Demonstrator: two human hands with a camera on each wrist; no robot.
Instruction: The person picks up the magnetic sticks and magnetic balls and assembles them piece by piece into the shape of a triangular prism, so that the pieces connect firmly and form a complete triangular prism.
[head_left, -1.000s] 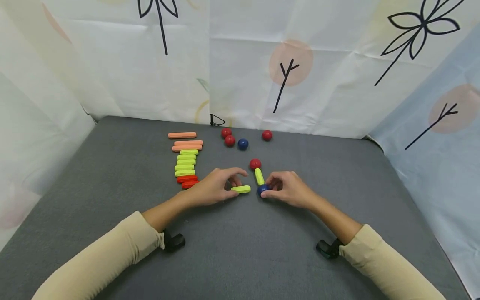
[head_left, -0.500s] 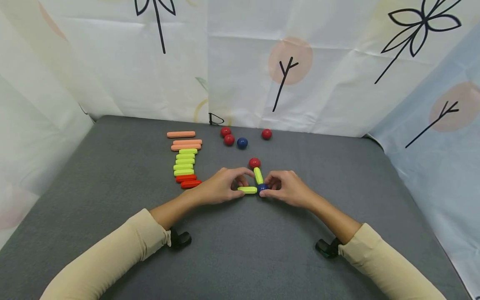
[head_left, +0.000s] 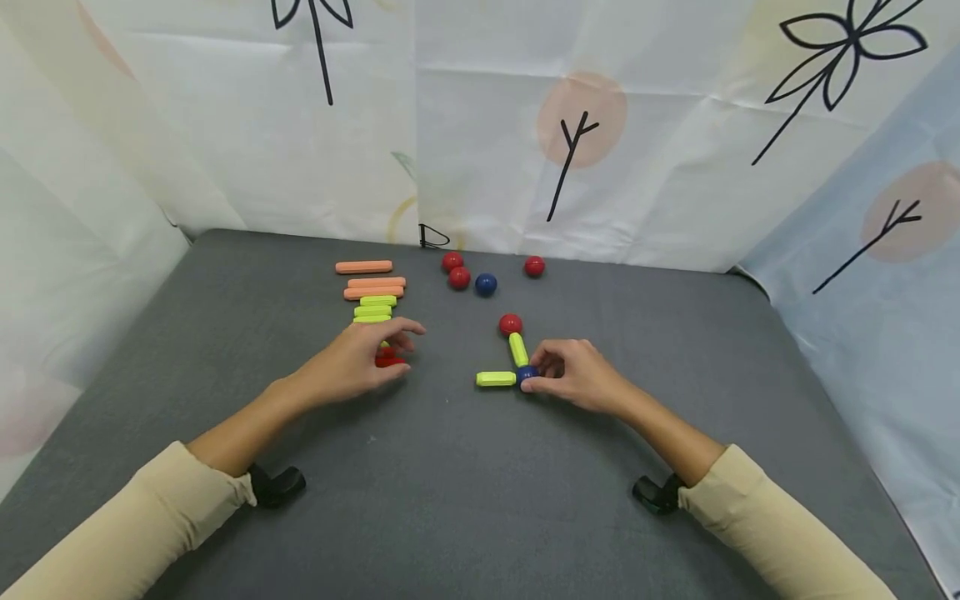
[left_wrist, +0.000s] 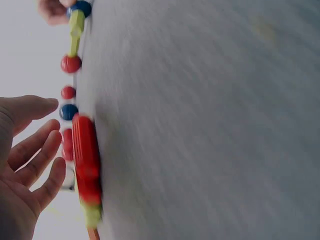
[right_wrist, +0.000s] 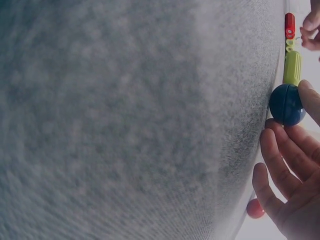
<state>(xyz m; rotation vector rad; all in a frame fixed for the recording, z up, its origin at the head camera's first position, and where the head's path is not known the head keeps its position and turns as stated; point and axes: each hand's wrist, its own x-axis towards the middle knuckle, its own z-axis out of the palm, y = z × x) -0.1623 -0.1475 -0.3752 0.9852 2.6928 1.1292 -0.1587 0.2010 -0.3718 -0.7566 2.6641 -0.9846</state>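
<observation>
My right hand (head_left: 581, 377) pinches a blue ball (head_left: 527, 375) between thumb and fingers, also seen close up in the right wrist view as a shiny blue ball (right_wrist: 285, 105). From this ball one yellow-green stick (head_left: 517, 350) runs up to a red ball (head_left: 511, 324). A second yellow-green stick (head_left: 496, 379) lies pointing left, its end at the blue ball. Over the row of sticks at the left is my left hand (head_left: 348, 362), fingers spread and nothing held. Beside it are red sticks (head_left: 390, 362), partly covered by that hand, with one large red stick (left_wrist: 86, 155) in the left wrist view.
Yellow-green sticks (head_left: 373, 311) and several orange sticks (head_left: 374, 293) continue the row toward the back. Loose red balls (head_left: 459, 278) and another blue ball (head_left: 486, 285) lie near the back edge of the grey table (head_left: 480, 500). A printed cloth (head_left: 480, 125) hangs behind.
My left hand brought a yellow-green stick right to the blue ball, let go of it, then moved left to the row of sticks. My right hand kept its pinch on the blue ball.
</observation>
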